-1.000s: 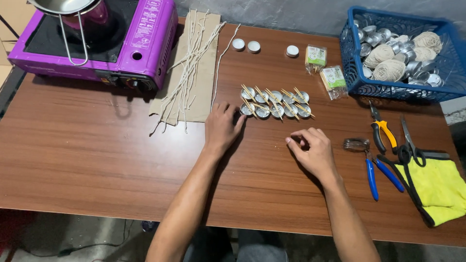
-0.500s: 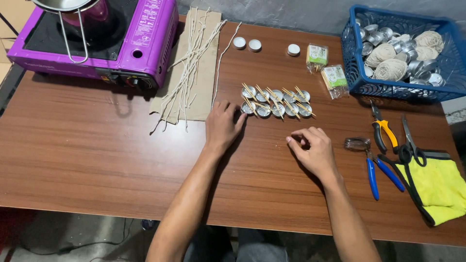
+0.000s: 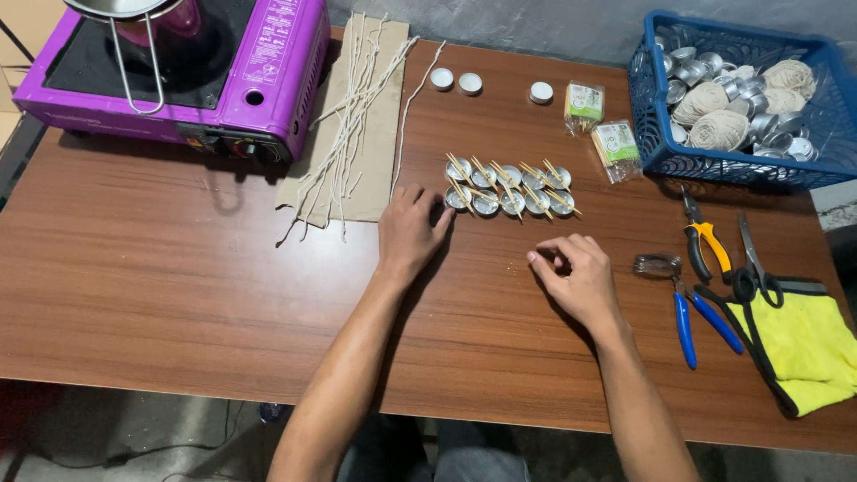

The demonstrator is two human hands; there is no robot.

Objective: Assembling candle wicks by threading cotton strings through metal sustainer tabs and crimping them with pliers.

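Left hand point(image 3: 409, 234) laid flat, palm down on the bench point(image 3: 178, 286), fingers spread loosely, grip wide and holding nothing, fingertips just beside the near row of small metal cups point(image 3: 509, 187). Right hand point(image 3: 576, 278) resting on the bench with fingers curled inward toward the thumb, grip narrow; cannot tell whether anything sits pinched inside. Cups set in two short rows near the bench's middle, silver and round, each crossed by thin wooden sticks. Cut white wicks point(image 3: 353, 116) strewn over brown cardboard to the left, beside a purple stove point(image 3: 259, 80). Pliers point(image 3: 692, 303) and scissors point(image 3: 754, 268) well right.
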